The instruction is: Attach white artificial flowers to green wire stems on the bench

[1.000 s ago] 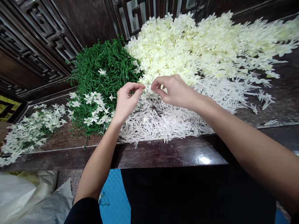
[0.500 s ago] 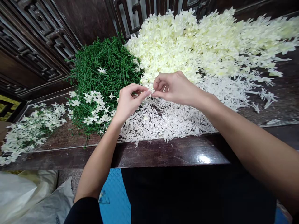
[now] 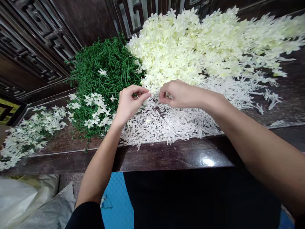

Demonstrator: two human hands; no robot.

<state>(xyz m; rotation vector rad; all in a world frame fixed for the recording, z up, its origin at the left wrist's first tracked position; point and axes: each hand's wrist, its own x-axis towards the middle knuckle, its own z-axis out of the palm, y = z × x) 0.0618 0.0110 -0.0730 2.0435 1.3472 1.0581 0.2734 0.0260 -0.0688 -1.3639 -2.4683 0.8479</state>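
My left hand point(image 3: 130, 102) is pinched shut, thumb and forefinger meeting near its right edge, over a spread of thin white plastic stamen pieces point(image 3: 171, 122). My right hand point(image 3: 178, 93) is also curled in a pinch, a few centimetres to the right, its fingertips touching the white pieces. What each pinch holds is too small to name. Behind the hands lies a big heap of cream fabric flower petals point(image 3: 190, 47). To the left sits a pile of green plastic stems point(image 3: 105, 70).
Finished white flowers on green stems lie at the pile's front point(image 3: 95, 109) and farther left point(image 3: 30, 130) on the dark wooden table point(image 3: 166, 156). Carved dark wood panels point(image 3: 40, 41) stand behind. White plastic bags point(image 3: 28, 200) and a blue mat point(image 3: 116, 200) are on the floor.
My right hand has dropped slightly toward the white stamen pieces and moved a little away from my left hand; the fingertips, touching half a second ago, are now apart.
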